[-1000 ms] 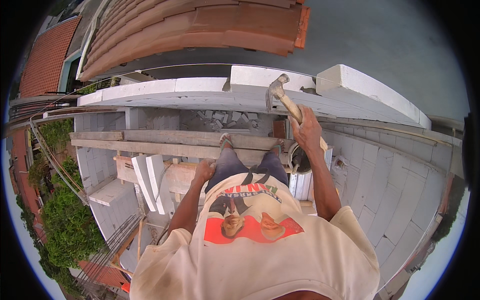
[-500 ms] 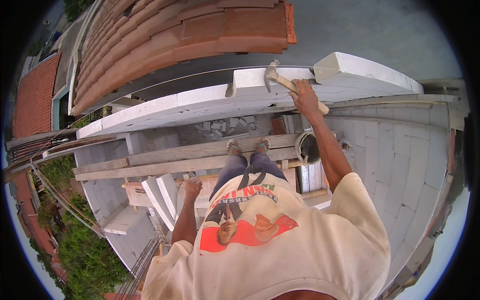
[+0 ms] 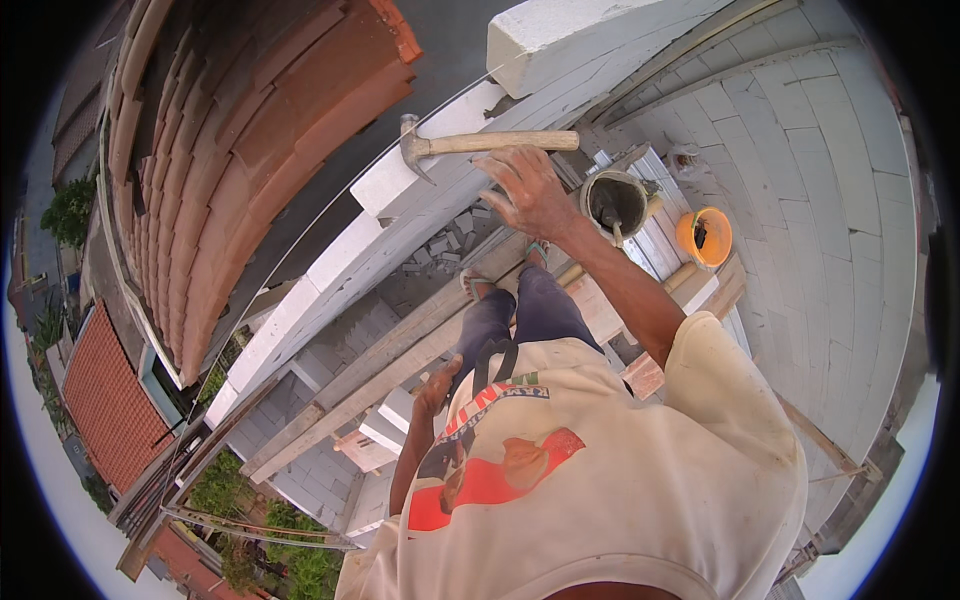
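Note:
A claw hammer (image 3: 500, 142) with a wooden handle lies across the top of the white block wall (image 3: 330, 250), its head over the far edge and its handle jutting toward me. My right hand (image 3: 535, 195) is just below the handle, fingers spread and not wrapped round it; whether a fingertip touches the wood I cannot tell. My left hand (image 3: 436, 388) hangs beside my left thigh, loosely open and holding nothing I can see. A string line (image 3: 375, 165) runs along the wall's outer edge.
My feet stand on wooden planks (image 3: 400, 350). To the right are a bucket of grey mortar (image 3: 613, 203) and an orange bucket (image 3: 704, 238). A taller block (image 3: 540, 45) rises on the wall. Broken block pieces (image 3: 445, 240) lie below; a tiled roof (image 3: 270, 150) is beyond.
My right hand has loosened from the hammer's handle, and the hammer now lies on the wall. My left hand has moved closer to my thigh. The view has turned, bringing the orange bucket into sight.

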